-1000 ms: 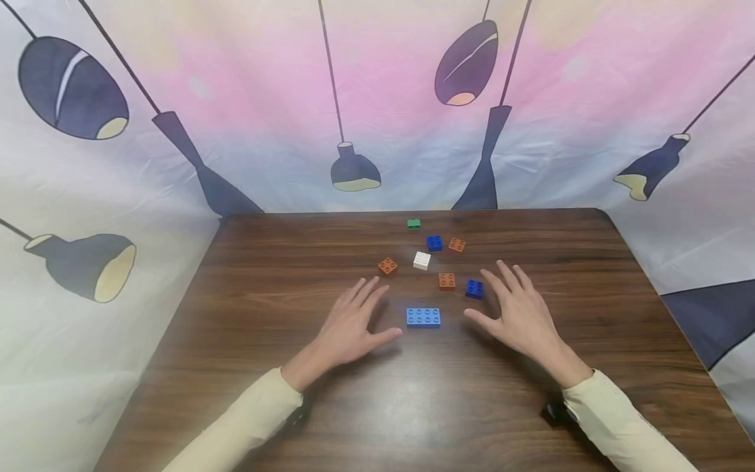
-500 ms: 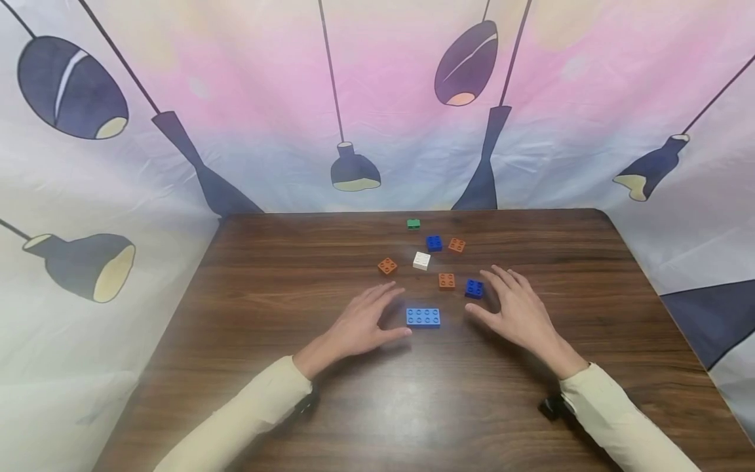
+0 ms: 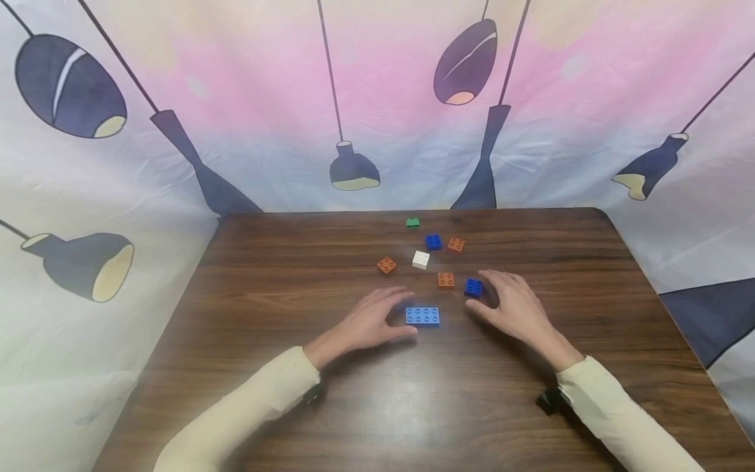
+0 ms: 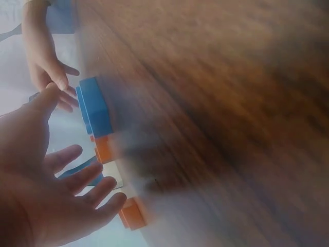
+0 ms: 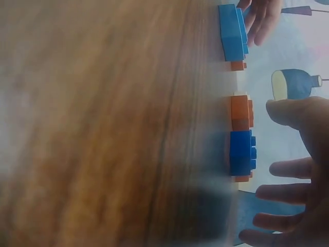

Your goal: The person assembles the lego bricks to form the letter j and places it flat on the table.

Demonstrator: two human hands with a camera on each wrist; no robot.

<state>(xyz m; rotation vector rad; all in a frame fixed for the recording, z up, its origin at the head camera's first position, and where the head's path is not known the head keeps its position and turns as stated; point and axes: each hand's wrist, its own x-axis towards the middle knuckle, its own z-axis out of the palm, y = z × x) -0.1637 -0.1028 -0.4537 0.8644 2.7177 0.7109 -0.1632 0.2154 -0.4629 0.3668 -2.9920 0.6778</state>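
Note:
A light blue eight-stud building brick lies flat on the table. Just left of it is my left hand, thumb and fingers spread on either side of the brick's near end and holding nothing. My right hand hovers with spread fingers beside a dark blue four-stud brick, which sits between thumb and fingertips without a visible grip. In the right wrist view the dark blue brick stands apart from the fingers. The left wrist view has the light blue brick beyond my left thumb.
Farther back lie three orange bricks, one at the left, one in the middle and one behind. Near them are a white brick, another dark blue brick and a green brick. A printed curtain hangs behind the table.
My left hand has moved right, up to the light blue brick, its fingers drawing closer together. The right hand has shifted slightly, its fingers less spread. The bricks have stayed put.

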